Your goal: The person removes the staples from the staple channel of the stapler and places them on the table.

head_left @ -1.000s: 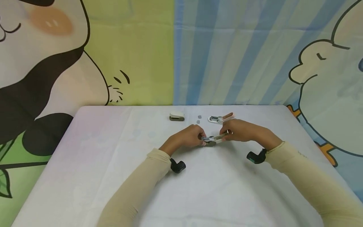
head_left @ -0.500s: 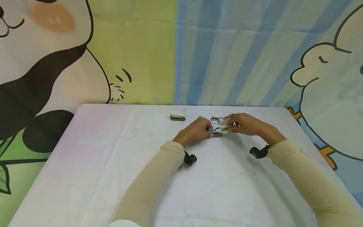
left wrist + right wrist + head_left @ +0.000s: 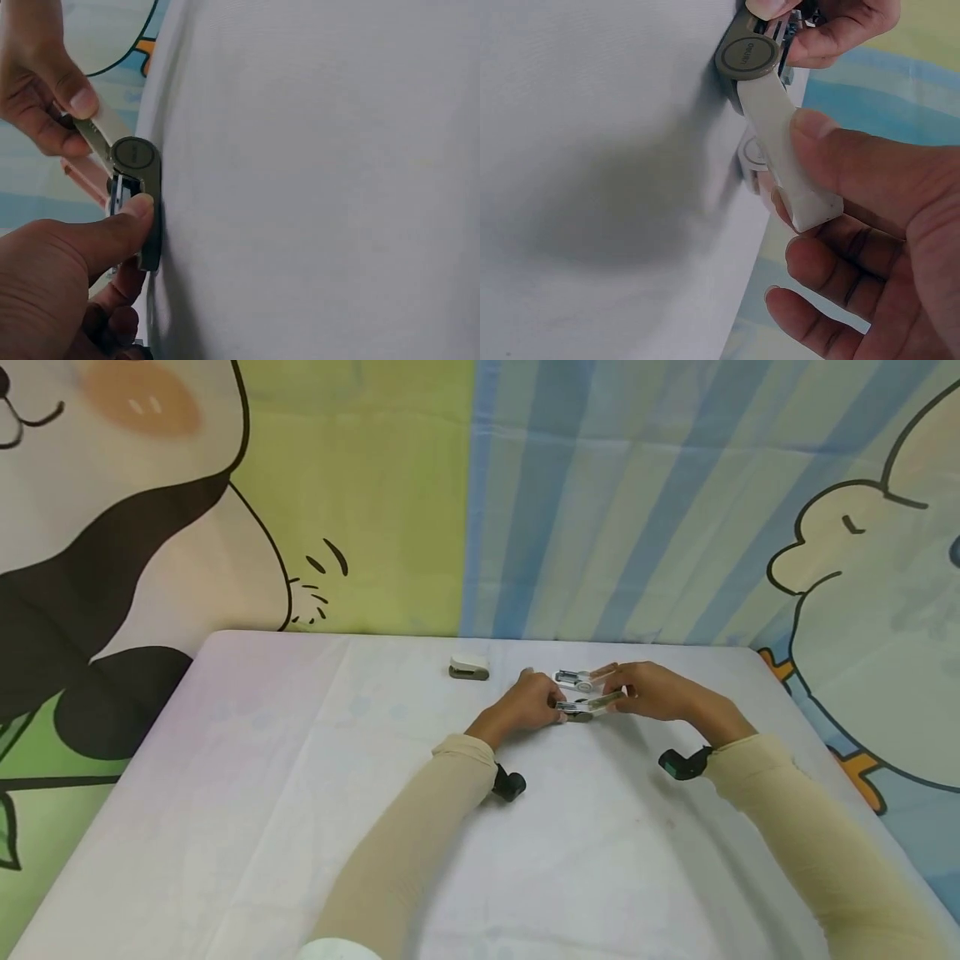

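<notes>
A stapler with a grey-green base and white top arm (image 3: 579, 717) is folded wide open between my two hands. My left hand (image 3: 528, 700) pinches its base end, the thumb lying beside the metal staple channel in the left wrist view. The white top arm (image 3: 776, 142) is held by my right hand (image 3: 652, 689) between thumb and fingers. Just behind, a second opened stapler, white with a pinkish arm (image 3: 572, 678), lies on the table, partly covered by my right fingers in the head view. Whether staples lie in the channel I cannot tell.
A closed white and grey stapler (image 3: 468, 667) stands to the left near the far edge of the white-covered table (image 3: 300, 793). A small grey piece (image 3: 527, 671) shows just behind my left hand. A patterned cloth (image 3: 360, 493) hangs behind the table.
Both hands have moved the opened stapler away from me and slightly right, close to the second stapler. The small grey pieces seen earlier are now mostly hidden behind my left hand.
</notes>
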`<state>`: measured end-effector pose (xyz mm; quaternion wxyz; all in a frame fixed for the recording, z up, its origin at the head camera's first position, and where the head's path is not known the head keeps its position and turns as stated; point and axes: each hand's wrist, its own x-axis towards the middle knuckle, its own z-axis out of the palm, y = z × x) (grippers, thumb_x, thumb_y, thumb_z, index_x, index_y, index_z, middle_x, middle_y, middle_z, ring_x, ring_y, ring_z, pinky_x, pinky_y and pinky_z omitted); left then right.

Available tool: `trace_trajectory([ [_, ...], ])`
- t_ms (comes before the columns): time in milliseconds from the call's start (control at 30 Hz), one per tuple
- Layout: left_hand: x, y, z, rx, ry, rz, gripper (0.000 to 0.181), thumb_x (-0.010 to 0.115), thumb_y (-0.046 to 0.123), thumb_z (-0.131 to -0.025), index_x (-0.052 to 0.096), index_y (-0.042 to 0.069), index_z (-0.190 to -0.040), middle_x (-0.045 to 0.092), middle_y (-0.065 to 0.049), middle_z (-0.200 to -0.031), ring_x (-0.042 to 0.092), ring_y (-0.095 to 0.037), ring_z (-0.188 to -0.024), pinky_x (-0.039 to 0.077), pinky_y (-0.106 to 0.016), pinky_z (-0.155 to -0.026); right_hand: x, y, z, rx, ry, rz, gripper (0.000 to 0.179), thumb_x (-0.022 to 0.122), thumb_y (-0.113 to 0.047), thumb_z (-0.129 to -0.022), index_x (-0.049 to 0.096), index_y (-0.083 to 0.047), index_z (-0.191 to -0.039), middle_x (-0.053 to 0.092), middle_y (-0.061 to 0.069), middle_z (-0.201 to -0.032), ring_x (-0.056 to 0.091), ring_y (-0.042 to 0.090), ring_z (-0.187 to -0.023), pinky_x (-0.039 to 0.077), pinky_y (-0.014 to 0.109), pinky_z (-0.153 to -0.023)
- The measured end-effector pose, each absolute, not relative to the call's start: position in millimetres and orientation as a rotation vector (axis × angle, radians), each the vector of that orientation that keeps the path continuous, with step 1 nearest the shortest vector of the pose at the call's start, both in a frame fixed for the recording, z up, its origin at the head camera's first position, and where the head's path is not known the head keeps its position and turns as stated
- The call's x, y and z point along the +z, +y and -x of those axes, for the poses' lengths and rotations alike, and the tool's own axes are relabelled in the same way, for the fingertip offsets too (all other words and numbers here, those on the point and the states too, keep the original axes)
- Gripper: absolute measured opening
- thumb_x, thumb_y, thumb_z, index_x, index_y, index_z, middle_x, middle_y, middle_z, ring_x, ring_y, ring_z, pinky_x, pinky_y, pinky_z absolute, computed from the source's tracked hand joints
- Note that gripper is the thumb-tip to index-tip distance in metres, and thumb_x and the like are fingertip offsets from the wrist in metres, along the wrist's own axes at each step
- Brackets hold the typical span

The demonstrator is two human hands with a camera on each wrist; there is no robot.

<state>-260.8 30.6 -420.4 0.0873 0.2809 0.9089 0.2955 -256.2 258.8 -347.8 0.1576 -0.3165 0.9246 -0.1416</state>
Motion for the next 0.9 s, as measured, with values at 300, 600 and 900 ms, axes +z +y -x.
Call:
trace_trajectory([
  [300,-423.0,32.9,263.0,0.868,2.712,-0.85,0.022,0.076,0.022,-0.086,0.076,0.013,-0.106,0.067,0.007,-0.086,0.059,-0.01,-0.096,0.008,-0.039,-0.116,-358.5,265.7,252.8,-0.477,2.7,0.904,0.026,0.072,-0.01,-0.089,0.07,0.0,-0.112,0.063,0.012,-0.109,0.057,0.018,-0.081,0.049,0.038,-0.071],
  [600,-427.6,26.5,262.6,1.019,2.61,-0.821,0.029,0.076,0.017,-0.086,0.073,0.008,-0.114,0.068,0.002,-0.103,0.057,-0.011,-0.099,0.042,-0.025,-0.089,-355.4,259.6,241.4,-0.354,2.825,0.849,0.033,0.074,-0.016,-0.088,0.069,-0.003,-0.118,0.063,0.014,-0.115,0.059,0.029,-0.099,0.048,0.047,-0.08],
  [900,-418.4,13.6,259.2,1.104,2.458,-0.789,0.053,0.075,0.024,-0.087,0.059,0.008,-0.134,0.066,-0.009,-0.118,0.059,-0.017,-0.108,0.045,-0.029,-0.091,-339.4,233.0,232.0,-0.268,3.058,1.059,0.033,0.072,-0.018,-0.09,0.068,-0.003,-0.119,0.065,0.012,-0.106,0.055,0.03,-0.1,0.049,0.046,-0.078],
])
